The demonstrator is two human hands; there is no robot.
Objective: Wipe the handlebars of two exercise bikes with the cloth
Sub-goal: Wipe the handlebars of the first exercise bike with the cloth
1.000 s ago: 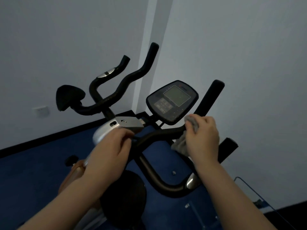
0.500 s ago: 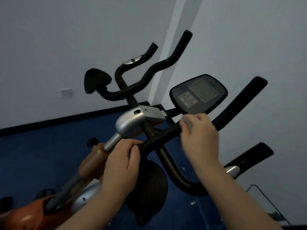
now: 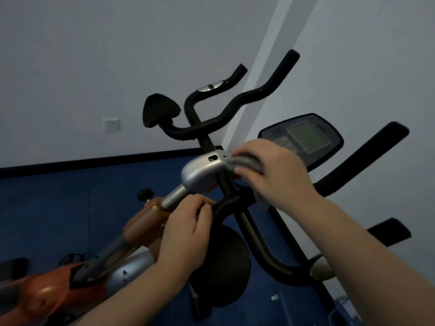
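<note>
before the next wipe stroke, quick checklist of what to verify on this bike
1. Cloth in hand: ok. The right hand has the grey cloth bunched under its fingers.
2. Cloth on the bar: cannot tell. It sits by the silver stem cover; contact with the near handlebar is hidden.
3. Bike steadied: ok. The left hand grips where the handlebar's left end meets the post.
4. Console clear of the cloth: cannot tell; the right hand overlaps its lower left edge.
5. Right grip unobstructed: ok.
6. Far handlebar wiped: cannot tell.
</note>
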